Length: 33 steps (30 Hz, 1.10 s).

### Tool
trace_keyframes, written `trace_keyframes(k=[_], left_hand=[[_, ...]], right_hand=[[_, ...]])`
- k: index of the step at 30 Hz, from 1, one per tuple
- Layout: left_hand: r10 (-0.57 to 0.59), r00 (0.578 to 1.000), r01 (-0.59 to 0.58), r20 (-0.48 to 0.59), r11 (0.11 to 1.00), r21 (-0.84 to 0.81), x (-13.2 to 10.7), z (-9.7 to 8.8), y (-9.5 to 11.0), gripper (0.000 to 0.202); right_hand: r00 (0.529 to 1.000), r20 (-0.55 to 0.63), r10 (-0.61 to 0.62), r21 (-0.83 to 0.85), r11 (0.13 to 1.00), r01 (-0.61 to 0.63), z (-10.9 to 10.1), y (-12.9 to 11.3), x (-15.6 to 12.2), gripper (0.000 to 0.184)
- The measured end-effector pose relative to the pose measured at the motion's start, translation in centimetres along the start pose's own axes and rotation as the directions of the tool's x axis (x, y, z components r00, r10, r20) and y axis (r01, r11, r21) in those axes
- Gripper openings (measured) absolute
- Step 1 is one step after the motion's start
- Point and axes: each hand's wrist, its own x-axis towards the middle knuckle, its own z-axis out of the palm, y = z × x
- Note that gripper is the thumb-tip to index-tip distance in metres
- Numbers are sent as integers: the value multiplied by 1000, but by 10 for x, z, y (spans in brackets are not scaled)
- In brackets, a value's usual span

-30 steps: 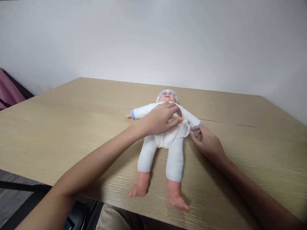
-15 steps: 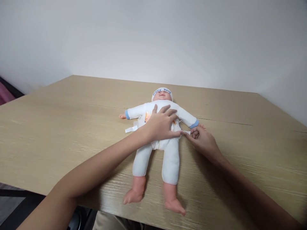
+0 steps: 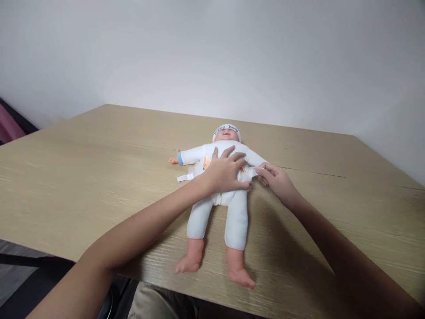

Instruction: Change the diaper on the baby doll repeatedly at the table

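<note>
A pale wall (image 3: 212, 57) is rising behind the wood-grain tabletop (image 3: 83, 177) I am facing, and a thin dark seam (image 3: 312, 172) is crossing the wood. To my left, pink fabric (image 3: 6, 125) with a black border (image 3: 23, 121) is showing. At lower left, grey floor (image 3: 11, 281) is appearing beside a black object (image 3: 43, 283) I am not identifying.

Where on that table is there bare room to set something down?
Bare table lies left of the loose diaper tab; behind the doll, before the wall; and right of the right hand. The doll's waist is crowded: the left hand spreads over it, the right pinching another tab.
</note>
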Motion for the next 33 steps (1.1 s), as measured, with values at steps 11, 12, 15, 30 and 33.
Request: trace_keyframes(k=[11, 12, 15, 30, 33], left_hand=[[-49, 998, 46, -33, 996, -81, 0, 6, -6, 81], [-48, 998, 45, -29, 995, -86, 0, 7, -7, 81], [-53, 998, 49, -30, 993, -104, 0, 7, -10, 83], [-369, 895, 292, -252, 910, -294, -92, -12, -95, 31], [-366, 907, 316, -208, 918, -240, -106, -15, -115, 26]], right_hand=[[970, -153, -190, -129, 977, 171, 55, -2, 7, 36], [942, -184, -281, -210, 947, 242, 56, 1, -1, 33], [849, -87, -522, -397, 800, 451, 56, 9, -21, 43], [785, 78, -614, -470, 672, 572, 52, 18, -21, 57], [785, 48, -618, -515, 658, 549, 50, 13, -22, 54]])
